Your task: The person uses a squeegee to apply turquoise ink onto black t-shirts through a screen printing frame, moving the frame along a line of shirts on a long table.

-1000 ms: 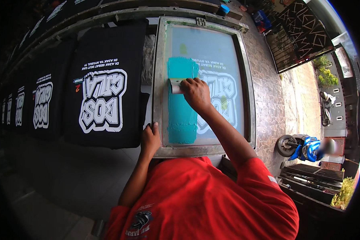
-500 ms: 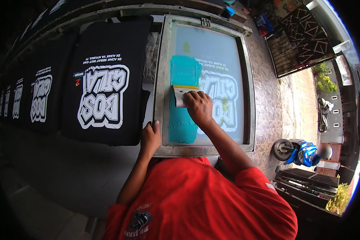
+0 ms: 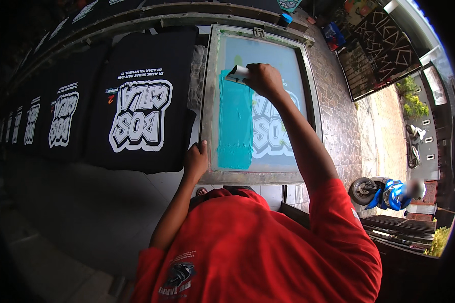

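Note:
A metal-edged printing screen point(image 3: 268, 178) lies before me, with a dark shirt's white lettering showing faintly through its mesh. My left hand point(image 3: 196, 160) is closed on the frame's left edge near the close corner, thumb up. Toward the screen's far end, my right hand point(image 3: 265, 80) grips a small pale squeegee point(image 3: 238, 72). The squeegee is tilted at the far end of a wide teal ink strip point(image 3: 236, 121), which runs down the left part of the mesh. My right fingers partly hide the squeegee, and I cannot tell whether its blade touches the mesh.
Left of the screen, a black shirt with a white print point(image 3: 141, 115) lies flat, several more beyond it. A long rail point(image 3: 162, 25) runs behind. At the far side stands a blue-lidded container point(image 3: 285, 19). A person sits on a blue motorcycle point(image 3: 389, 194) at right.
My right hand has moved the squeegee away from me to the strip's far end and tilted it. The teal ink now looks smoother. My left hand remains on the frame.

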A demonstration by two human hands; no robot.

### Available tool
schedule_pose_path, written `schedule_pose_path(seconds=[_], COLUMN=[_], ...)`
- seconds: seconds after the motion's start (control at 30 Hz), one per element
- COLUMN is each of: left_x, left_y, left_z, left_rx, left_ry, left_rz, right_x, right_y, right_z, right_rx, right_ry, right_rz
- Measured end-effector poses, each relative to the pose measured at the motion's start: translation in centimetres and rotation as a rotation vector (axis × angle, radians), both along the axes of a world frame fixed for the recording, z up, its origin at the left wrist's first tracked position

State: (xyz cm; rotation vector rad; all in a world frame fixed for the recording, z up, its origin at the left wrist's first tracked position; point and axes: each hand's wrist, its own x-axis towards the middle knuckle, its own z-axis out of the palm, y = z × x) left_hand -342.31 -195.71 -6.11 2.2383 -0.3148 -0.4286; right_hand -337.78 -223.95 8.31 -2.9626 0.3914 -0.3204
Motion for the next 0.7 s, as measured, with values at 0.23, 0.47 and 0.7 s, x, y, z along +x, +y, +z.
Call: schedule_pose_path(seconds=[0.23,0.47,0.7], left_x=[0.1,-0.3,0.7], left_y=[-0.1,-0.4,-0.1], left_z=[-1.1,0.0,-2.3], left_rx=[-0.039,-0.014,0.065], left_ry=[-0.052,-0.043,-0.014], left_rz=[-0.001,0.03,0.01], right_x=[-14.1,-22.3,-25.7], right_y=[11.2,16.2,13.7], right_z=[-3.6,-9.3,-7.8], right_rx=[0.033,0.051,0.318], right_ry=[-0.187,-0.125,-0.24], right_rz=[0.046,0.12,0.031])
